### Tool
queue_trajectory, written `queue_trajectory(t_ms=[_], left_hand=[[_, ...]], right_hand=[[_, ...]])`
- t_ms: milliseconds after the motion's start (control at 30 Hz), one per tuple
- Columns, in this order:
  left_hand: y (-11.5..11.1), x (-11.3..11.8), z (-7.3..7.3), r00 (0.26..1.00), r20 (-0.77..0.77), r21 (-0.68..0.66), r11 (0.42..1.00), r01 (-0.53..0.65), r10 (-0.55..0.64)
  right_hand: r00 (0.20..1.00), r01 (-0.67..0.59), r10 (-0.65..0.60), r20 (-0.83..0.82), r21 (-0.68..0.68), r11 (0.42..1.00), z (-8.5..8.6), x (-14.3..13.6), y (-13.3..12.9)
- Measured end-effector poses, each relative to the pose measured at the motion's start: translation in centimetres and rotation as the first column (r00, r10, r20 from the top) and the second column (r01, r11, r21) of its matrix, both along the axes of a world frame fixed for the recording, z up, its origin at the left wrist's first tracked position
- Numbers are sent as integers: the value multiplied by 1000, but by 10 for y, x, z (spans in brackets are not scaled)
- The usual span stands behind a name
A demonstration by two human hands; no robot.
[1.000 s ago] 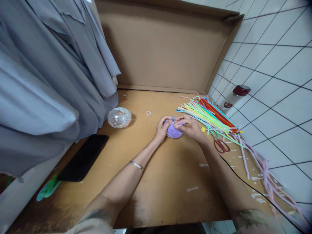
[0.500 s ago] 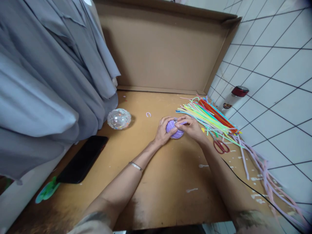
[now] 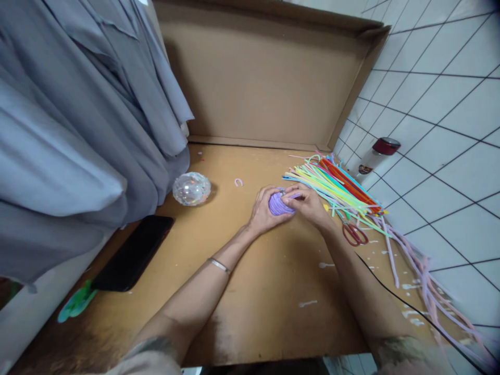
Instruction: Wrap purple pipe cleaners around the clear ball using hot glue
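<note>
A purple ball [image 3: 278, 205] wound with fuzzy pipe cleaner is between my hands, just above or on the wooden table [image 3: 250, 291]. My left hand [image 3: 262, 211] is wrapped round its left side, thumb below. At the ball's upper right, my right hand [image 3: 307, 202] pinches a purple pipe cleaner [image 3: 296, 196] between thumb and fingers. A small greyish patch shows at the top of the ball. Behind the hands lies a little pink curved piece [image 3: 238, 182].
A clear speckled ball [image 3: 191, 188] and a black phone [image 3: 135, 253] lie left. Colourful pipe cleaners [image 3: 336, 185], red-handled scissors [image 3: 354, 234] and a lidded jar [image 3: 375, 156] stand or lie right. A cardboard box [image 3: 265, 78] stands behind; grey cloth [image 3: 78, 114] hangs left. A black cable [image 3: 406, 299] crosses the right side.
My left thumb has moved from the ball's front down to its lower edge, baring more of the purple winding. My right hand keeps its pinch, nearly in place.
</note>
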State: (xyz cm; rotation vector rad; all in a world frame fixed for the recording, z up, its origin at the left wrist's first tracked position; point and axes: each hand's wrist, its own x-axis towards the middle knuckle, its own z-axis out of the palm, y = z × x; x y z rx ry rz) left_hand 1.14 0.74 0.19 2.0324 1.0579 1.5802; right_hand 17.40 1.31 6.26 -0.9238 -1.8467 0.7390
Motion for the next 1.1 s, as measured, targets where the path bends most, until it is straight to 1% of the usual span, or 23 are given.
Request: queue_trajectory(t_ms=[233, 400, 567, 700, 900, 1000, 1100], left_hand=[[2, 0, 0, 1000, 24, 14, 1000, 17, -18], [1, 1, 0, 999, 36, 22, 1000, 14, -15], [1, 0, -1, 1000, 12, 33, 999, 25, -26], [0, 0, -1, 1000, -15, 4, 1000, 5, -5], [-5, 4, 1, 995, -65, -41, 996, -73, 70], [-5, 7, 1, 997, -26, -38, 996, -77, 76], [-3, 8, 0, 994, 57, -79, 993, -84, 89]], right_hand=[[1000, 13, -12, 20, -21, 1000, 2, 0, 0], [1000, 23, -23, 20, -11, 1000, 1, 0, 0], [1000, 19, -19, 9, -5, 1000, 0, 0, 0], [1000, 13, -13, -2, 5, 1000, 0, 0, 0], [1000, 3, -3, -15, 3, 1000, 1, -1, -1], [1000, 4, -3, 19, -29, 1000, 4, 0, -2], [997, 67, -62, 54, -90, 994, 10, 6, -1]])
